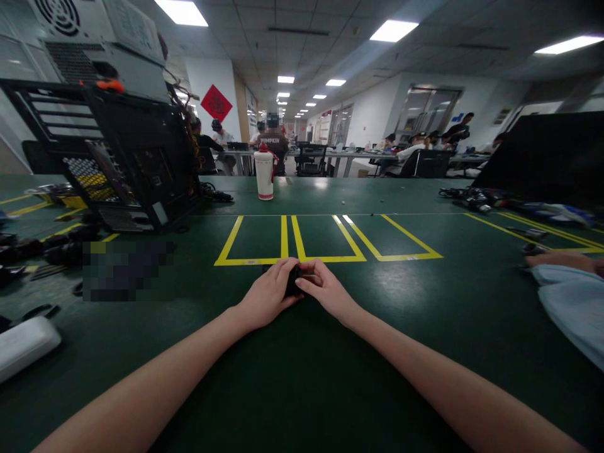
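A small black object (292, 281) is between my two hands on the green table (302, 377), just in front of the yellow tape outlines (330, 258). My left hand (271, 292) is wrapped over its left side and top. From the right, my right hand (326, 290) pinches at its edge with thumb and fingers. Most of the object is hidden by my fingers, so I cannot make out what it is.
A white bottle (265, 173) with a red lid stands farther back. At the left are a black computer case (136, 157), dark cables and a white case (28, 346). Another person's blue sleeve (569, 302) and hand are at the right edge, near a dark screen (547, 163).
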